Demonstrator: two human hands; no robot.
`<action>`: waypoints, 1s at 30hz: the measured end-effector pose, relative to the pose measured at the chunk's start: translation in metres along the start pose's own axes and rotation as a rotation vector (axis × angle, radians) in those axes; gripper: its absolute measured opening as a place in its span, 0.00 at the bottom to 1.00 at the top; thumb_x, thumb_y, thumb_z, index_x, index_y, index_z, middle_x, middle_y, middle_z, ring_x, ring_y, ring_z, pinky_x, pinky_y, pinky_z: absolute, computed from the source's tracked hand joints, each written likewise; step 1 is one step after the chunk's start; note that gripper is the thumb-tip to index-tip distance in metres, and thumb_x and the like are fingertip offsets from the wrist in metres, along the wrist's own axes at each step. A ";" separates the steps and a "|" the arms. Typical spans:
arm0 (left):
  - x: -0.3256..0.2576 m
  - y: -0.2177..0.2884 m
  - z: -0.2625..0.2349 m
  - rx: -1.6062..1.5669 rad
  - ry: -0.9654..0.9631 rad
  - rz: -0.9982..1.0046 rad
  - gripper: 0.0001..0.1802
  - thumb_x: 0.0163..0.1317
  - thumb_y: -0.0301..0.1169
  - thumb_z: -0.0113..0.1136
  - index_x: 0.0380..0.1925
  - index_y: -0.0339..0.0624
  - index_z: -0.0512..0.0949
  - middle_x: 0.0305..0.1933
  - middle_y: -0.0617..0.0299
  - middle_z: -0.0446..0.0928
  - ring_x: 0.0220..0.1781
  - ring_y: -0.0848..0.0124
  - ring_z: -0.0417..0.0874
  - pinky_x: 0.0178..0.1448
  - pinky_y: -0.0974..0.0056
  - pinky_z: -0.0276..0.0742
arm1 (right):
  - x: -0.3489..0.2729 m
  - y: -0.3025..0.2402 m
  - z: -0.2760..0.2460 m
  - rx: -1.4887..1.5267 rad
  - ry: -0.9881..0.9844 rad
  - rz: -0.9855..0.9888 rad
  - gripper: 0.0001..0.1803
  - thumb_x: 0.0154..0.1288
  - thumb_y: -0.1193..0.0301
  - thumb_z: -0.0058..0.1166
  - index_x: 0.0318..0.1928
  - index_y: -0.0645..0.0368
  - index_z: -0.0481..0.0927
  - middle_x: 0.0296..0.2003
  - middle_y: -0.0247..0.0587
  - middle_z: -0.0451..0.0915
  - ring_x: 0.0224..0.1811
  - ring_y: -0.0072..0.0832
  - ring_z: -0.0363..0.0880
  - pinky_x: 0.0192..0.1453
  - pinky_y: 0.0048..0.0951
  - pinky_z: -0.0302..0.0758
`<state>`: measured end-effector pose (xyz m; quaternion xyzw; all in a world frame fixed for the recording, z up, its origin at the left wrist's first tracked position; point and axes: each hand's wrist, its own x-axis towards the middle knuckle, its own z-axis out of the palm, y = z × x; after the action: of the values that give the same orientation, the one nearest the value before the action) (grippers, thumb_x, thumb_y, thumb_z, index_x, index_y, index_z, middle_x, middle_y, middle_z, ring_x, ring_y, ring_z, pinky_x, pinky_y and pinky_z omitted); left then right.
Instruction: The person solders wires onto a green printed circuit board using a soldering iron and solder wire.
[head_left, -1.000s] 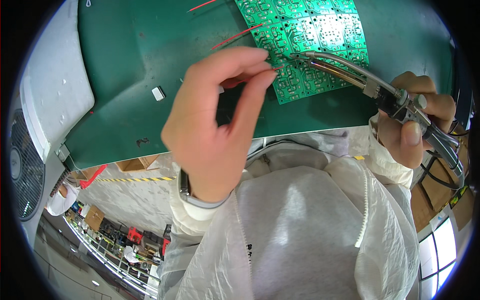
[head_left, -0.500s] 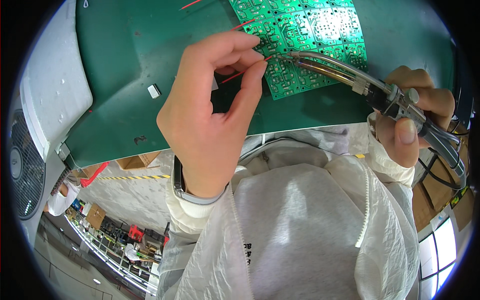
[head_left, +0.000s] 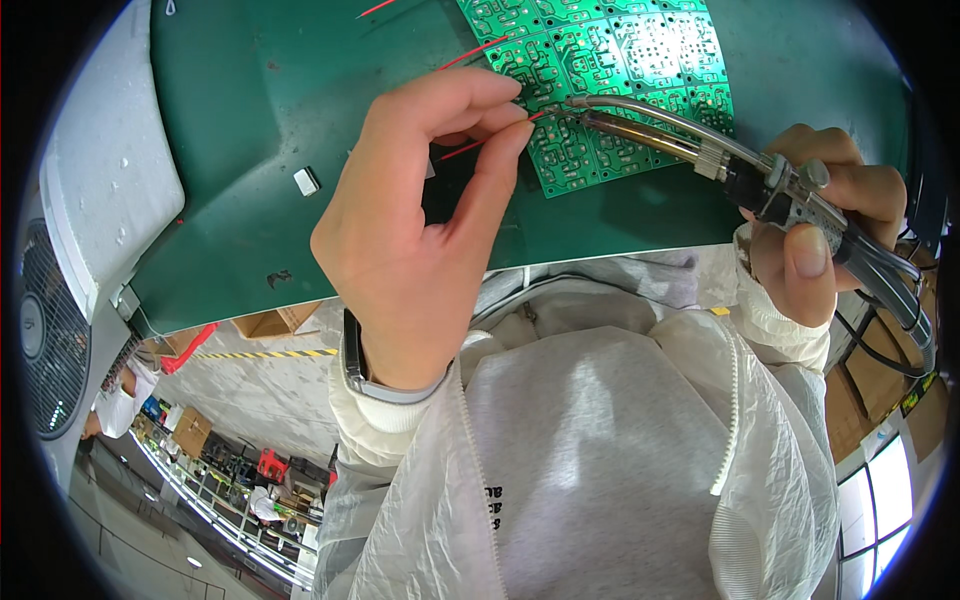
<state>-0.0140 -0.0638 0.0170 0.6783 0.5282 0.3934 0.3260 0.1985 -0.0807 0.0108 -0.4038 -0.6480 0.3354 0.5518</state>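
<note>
Soldering under way | left hand point(head_left: 420, 250) pinches thin red wire point(head_left: 478, 148) at near edge of green panelled circuit board point(head_left: 610, 85) on green mat point(head_left: 300, 120) | right hand point(head_left: 830, 235) grips metal-tipped soldering iron point(head_left: 650, 130), tip on board beside wire | joint apparently unfinished; two loose red wires point(head_left: 470, 52) far-left likely remain.

Green work mat point(head_left: 300, 90) — bearing a green circuit board point(head_left: 610, 70), red wires point(head_left: 470, 52).
</note>
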 end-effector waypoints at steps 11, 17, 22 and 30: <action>0.000 0.000 0.000 0.033 -0.009 0.022 0.15 0.47 0.13 0.57 0.37 0.32 0.71 0.30 0.59 0.76 0.32 0.76 0.76 0.38 0.74 0.71 | -0.001 -0.002 0.002 0.012 0.005 0.033 0.17 0.48 0.67 0.53 0.34 0.64 0.64 0.20 0.48 0.67 0.17 0.27 0.66 0.17 0.22 0.67; -0.001 -0.002 0.002 0.070 0.014 0.043 0.16 0.45 0.13 0.58 0.37 0.34 0.72 0.29 0.60 0.76 0.31 0.77 0.75 0.38 0.74 0.71 | -0.004 -0.005 0.010 -0.009 0.041 0.044 0.18 0.48 0.65 0.55 0.33 0.63 0.63 0.20 0.47 0.67 0.17 0.28 0.64 0.19 0.24 0.61; 0.000 0.000 0.002 0.092 0.028 0.049 0.16 0.45 0.13 0.58 0.37 0.35 0.73 0.29 0.61 0.76 0.31 0.78 0.76 0.38 0.74 0.71 | -0.004 -0.007 0.011 -0.024 0.056 0.011 0.19 0.49 0.65 0.56 0.33 0.62 0.63 0.20 0.47 0.67 0.17 0.27 0.63 0.20 0.25 0.58; -0.002 0.001 0.005 0.075 0.058 0.020 0.14 0.46 0.14 0.57 0.35 0.35 0.72 0.28 0.61 0.76 0.31 0.78 0.76 0.39 0.74 0.72 | -0.005 -0.005 0.015 0.005 0.045 -0.032 0.19 0.49 0.65 0.57 0.33 0.62 0.63 0.19 0.46 0.67 0.17 0.27 0.64 0.20 0.25 0.59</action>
<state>-0.0098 -0.0658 0.0151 0.6835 0.5450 0.3960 0.2812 0.1833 -0.0873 0.0099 -0.3994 -0.6409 0.3193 0.5725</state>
